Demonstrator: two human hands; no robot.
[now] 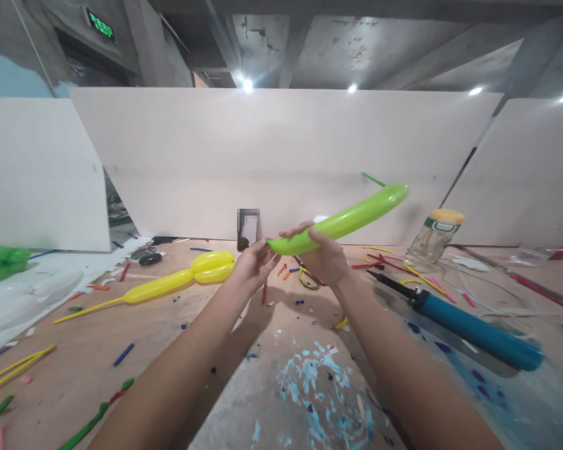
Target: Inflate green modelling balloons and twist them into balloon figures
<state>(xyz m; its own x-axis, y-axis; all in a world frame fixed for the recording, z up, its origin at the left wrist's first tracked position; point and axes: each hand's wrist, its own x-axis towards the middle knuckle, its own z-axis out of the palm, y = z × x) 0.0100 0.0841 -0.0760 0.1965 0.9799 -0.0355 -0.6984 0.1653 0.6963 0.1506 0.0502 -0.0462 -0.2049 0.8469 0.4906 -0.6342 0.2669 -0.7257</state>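
Note:
A long light-green modelling balloon (366,214), inflated along most of its length, is held up in front of me, its far end rising to the right. A thin uninflated green tail sticks out beyond that end. My left hand (256,265) pinches the balloon's near tip between its fingers. Wrapped round the body a little further along is my right hand (326,253), thumb on top. Left of my hands, a yellow balloon (211,269) twisted into bubbles lies on the table, its thin tail pointing left.
A blue hand pump (478,331) lies on the right, near a yellow-lidded bottle (435,237). Scissors (308,278) and balloon scraps lie beyond my hands. A phone-like object (248,231) leans on the white board (281,144). Green balloons (2,264) sit far left.

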